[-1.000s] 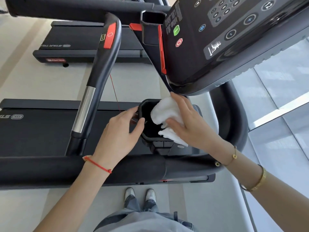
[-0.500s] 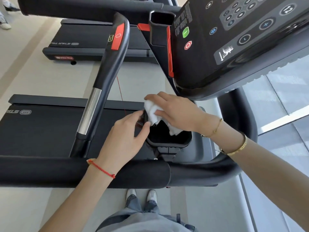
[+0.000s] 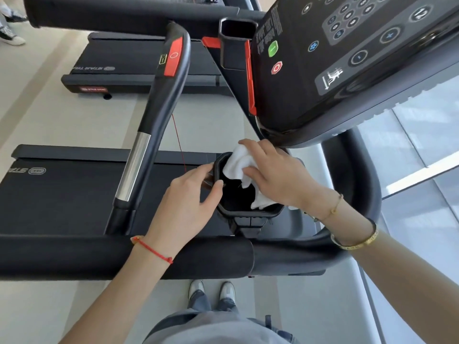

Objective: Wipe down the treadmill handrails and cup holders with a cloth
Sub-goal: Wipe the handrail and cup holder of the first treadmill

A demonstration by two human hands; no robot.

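Pale floor (image 3: 49,115), glass wall (image 3: 422,150)

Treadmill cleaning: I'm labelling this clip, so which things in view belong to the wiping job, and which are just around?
In the job:
white cloth
cup holder
handrail
right hand
left hand

Just around:
console
second treadmill

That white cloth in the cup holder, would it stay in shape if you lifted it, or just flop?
The white cloth would probably flop: it lies bunched in soft folds under the right hand, and one end droops into the cup holder. It looks light, since the fingers press it without strain. It seems unlikely to slip, given its fabric look.
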